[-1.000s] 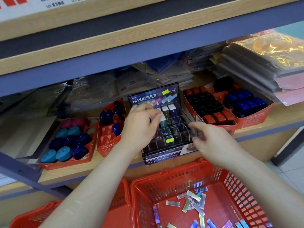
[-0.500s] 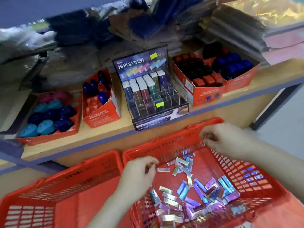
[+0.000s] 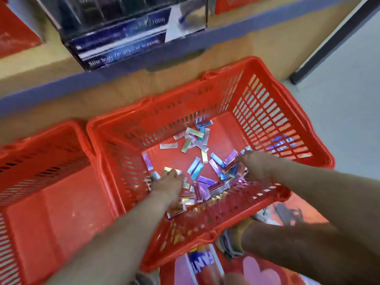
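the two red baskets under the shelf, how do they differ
The right basket holds a scatter of shiny slim packs; the left basket shows none in its visible part. The left hand and right hand both reach into the right basket; neither touches the left basket. Both are red plastic with slotted walls, side by side.
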A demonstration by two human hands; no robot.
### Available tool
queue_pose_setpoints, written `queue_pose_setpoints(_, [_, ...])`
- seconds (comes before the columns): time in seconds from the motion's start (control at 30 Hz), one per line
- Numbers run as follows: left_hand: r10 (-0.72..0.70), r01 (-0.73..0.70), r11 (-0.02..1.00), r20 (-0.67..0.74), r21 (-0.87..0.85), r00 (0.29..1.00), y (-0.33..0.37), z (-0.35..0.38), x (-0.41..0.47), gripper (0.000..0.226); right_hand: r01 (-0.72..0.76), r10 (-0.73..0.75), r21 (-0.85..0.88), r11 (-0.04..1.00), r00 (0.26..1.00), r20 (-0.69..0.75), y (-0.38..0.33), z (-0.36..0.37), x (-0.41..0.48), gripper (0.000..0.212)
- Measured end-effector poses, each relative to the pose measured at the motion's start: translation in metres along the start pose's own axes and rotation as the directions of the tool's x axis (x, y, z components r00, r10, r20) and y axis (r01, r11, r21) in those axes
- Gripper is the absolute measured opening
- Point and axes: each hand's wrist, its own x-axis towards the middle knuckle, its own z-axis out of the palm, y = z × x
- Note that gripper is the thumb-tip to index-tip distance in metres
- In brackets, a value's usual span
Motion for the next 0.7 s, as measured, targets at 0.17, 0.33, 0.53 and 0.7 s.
queue_pose_setpoints(0.17, [-0.069, 0.072, 0.994, 0.042, -0.085, 0.997, 0.003, 0.011, 0.014, 0.109, 0.025, -0.025, -0.022, 0.999, 1.000, -0.017, 0.006, 0.020, 0.045, 0.088])
queue_pose_setpoints(0.33, [-0.117, 0.120, 0.993, -0.114, 0.019, 0.987, 0.004, 0.022, 0.011, 0.061, 0.009, -0.013, -0.080, 0.997, 0.999, -0.041, 0.004, 0.033, 0.068, 0.081])
queue_pose_setpoints(0.53, [-0.071, 0.069, 0.990, -0.009, -0.125, 0.997, 0.000, 0.025, 0.017, 0.040, 0.117, -0.111, -0.077, 0.990, 0.991, 0.076, -0.002, 0.036, 0.081, 0.042])
queue_pose_setpoints(0.7, [-0.061, 0.054, 0.967, -0.018, -0.248, 0.998, -0.001, 0.019, 0.022, 0.027, 0.132, -0.129, -0.111, 0.985, 0.991, 0.034, -0.006, 0.039, 0.077, 0.036])
